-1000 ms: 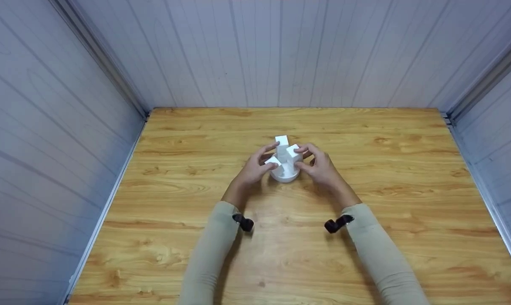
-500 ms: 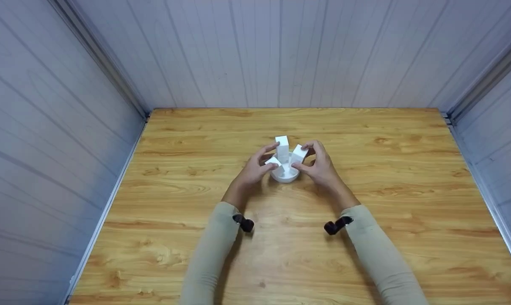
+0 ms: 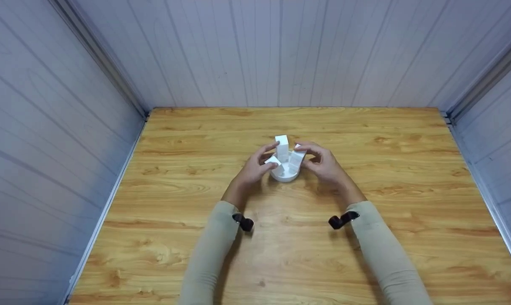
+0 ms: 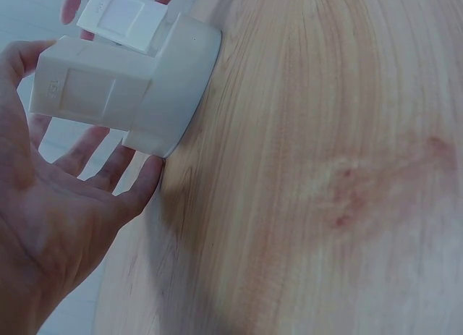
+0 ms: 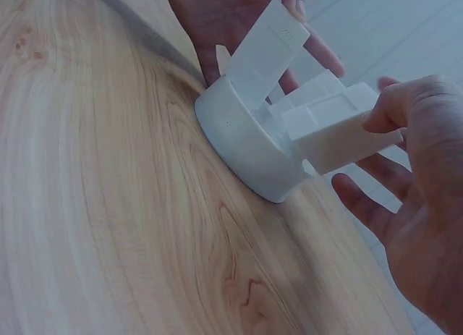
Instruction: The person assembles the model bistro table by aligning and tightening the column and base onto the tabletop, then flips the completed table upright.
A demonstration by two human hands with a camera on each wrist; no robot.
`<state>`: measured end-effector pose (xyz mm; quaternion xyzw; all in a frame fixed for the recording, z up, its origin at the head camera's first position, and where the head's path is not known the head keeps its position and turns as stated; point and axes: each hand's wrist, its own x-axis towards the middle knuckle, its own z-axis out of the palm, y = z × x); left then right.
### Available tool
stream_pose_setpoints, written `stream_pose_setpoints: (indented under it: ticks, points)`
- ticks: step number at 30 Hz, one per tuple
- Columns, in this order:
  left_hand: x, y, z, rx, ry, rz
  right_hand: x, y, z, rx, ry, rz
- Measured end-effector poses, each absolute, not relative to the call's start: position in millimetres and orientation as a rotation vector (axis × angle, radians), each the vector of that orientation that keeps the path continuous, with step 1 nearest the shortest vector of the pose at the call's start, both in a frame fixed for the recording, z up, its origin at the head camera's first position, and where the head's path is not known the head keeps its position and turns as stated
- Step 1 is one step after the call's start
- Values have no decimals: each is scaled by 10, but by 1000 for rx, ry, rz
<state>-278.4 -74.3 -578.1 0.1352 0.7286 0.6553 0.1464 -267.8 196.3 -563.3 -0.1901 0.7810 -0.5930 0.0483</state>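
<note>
Holding: both hands flank a white round base [image 3: 285, 175] standing on the wooden table [image 3: 196, 190], with three white rectangular blocks rising out of it.
Left hand: the left hand [image 3: 253, 168] sits on the base's left; its thumb and fingers are curled round the left block [image 3: 273, 160], with the index finger reaching toward the tall block. In the left wrist view the palm [image 4: 51, 226] lies open beneath the block [image 4: 94, 89] while the thumb lies over its top end.
Right hand: the right hand [image 3: 325, 166] sits on the base's right and pinches the right block [image 3: 296, 159] between thumb and forefinger. In the right wrist view the fingertips [image 5: 405, 107] clamp the block's outer end [image 5: 340, 132]; the remaining fingers hang loose below it.
Centre block: the tall block [image 3: 282, 148] stands nearly upright between the two hands, on the far side of the base.
Key relation: the right block's long axis tilts up and outward toward the right hand, its lower end in the base; the left block leans the opposite way toward the left hand. Each hand is nearest its own block, and the base lies midway between them.
Rest: grey panelled walls [image 3: 255, 51] beyond the hands; beige sleeves [image 3: 208, 250] with a black wrist mount [image 3: 243, 222] on each.
</note>
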Motion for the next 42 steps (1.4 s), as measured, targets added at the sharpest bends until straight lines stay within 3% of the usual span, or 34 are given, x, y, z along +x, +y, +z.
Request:
stream_pose_setpoints:
  ticks: [17,33,42]
  points:
    - [-2775,-756,-5753,403,2099,1883,-2671,1879,-5682,-559,2642,-1666]
    - [-2761,-732,-5764,372,2083,1901,-2665,2090,-5658,-646,2324,-1713]
    - [-2804,-774,-5826,445,2085,1897,-2633,1911,-5714,-574,2550,-1654]
